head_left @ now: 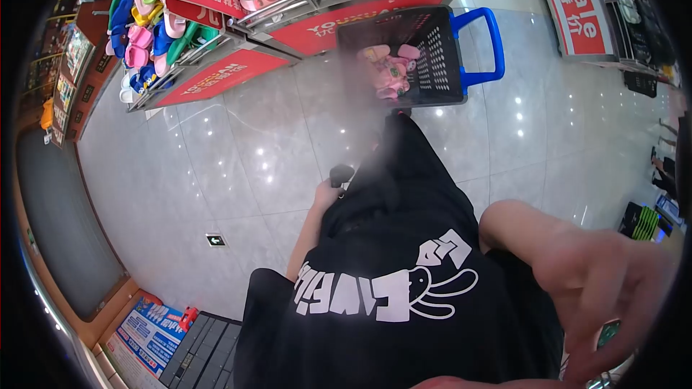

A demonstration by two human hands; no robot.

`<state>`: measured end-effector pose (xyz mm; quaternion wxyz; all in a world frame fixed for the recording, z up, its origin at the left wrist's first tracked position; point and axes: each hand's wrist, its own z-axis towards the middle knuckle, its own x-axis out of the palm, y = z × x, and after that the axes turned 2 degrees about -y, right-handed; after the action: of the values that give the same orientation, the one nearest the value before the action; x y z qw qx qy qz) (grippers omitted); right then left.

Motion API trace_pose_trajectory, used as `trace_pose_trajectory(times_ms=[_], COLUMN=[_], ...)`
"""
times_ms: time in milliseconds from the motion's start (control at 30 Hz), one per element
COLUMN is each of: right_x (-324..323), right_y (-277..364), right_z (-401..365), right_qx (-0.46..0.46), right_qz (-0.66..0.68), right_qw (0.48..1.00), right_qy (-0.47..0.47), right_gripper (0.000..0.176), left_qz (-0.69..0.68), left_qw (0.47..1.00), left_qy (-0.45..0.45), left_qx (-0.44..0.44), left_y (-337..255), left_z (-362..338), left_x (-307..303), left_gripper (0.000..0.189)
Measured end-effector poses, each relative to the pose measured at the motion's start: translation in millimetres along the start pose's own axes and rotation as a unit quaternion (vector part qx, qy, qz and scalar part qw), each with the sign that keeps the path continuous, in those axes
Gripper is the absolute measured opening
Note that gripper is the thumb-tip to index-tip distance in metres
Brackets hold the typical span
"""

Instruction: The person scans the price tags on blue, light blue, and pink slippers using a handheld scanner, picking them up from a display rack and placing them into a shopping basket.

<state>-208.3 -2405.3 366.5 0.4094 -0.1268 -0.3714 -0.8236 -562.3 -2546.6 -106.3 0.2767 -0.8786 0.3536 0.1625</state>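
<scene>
My left hand (328, 195) hangs low beside my black T-shirt (360, 245), its fingers closed round a small black object (341, 175) whose kind I cannot make out. Close to the camera at the right is my right hand (609, 281), raised with the elbow bent and the fingers curled. A bit of green (609, 333) shows between those fingers, and something shiny like metal lies below them; what they hold is mostly hidden. On the floor in front of me stands a black shopping basket (440, 65) with a blue handle (497, 47). Pink clogs (393, 75) lie inside it.
A metal-railed display stand (288, 29) with red panels carries slippers at the far left. Colourful clogs (140, 43) hang at its corner. A red sale sign (573, 11) fronts a shoe rack at the right. Black panels (198, 353) lie at the lower left.
</scene>
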Motion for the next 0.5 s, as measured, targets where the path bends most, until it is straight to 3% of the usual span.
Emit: trace_pose_trajectory(times_ms=[200, 233, 300, 333, 433, 500], right_x=[39.2, 51.2, 76.3, 73.3, 42.3, 44.7], right_y=[-15.2, -24.0, -42.7, -32.0, 20.7, 6.1], right_z=[-17.5, -27.0, -53.8, -54.1, -45.1, -36.2], right_qx=[0.19, 0.189, -0.025, -0.028, -0.066, -0.032], right_qz=[-0.046, -0.049, -0.042, -0.044, -0.11, -0.054], right_qw=[0.98, 0.981, 0.985, 0.984, 0.992, 0.998], right_qy=[-0.024, -0.02, -0.168, -0.169, -0.001, 0.028], right_gripper=[0.02, 0.02, 0.019, 0.019, 0.022, 0.021], left_qz=[-0.049, -0.051, -0.06, -0.057, -0.017, -0.003], left_qw=[0.999, 0.999, 0.998, 0.998, 1.0, 0.999], left_qy=[0.007, 0.005, 0.025, 0.025, 0.004, -0.016], left_qx=[-0.007, -0.002, -0.019, -0.016, 0.016, 0.028], left_y=[24.0, 21.0, 19.1, 20.3, 27.8, 28.8], left_z=[-13.8, -15.4, -18.9, -19.4, -15.7, -14.3], left_x=[19.0, 17.9, 13.8, 13.2, 22.5, 24.8], left_gripper=[0.037, 0.037, 0.036, 0.036, 0.035, 0.036])
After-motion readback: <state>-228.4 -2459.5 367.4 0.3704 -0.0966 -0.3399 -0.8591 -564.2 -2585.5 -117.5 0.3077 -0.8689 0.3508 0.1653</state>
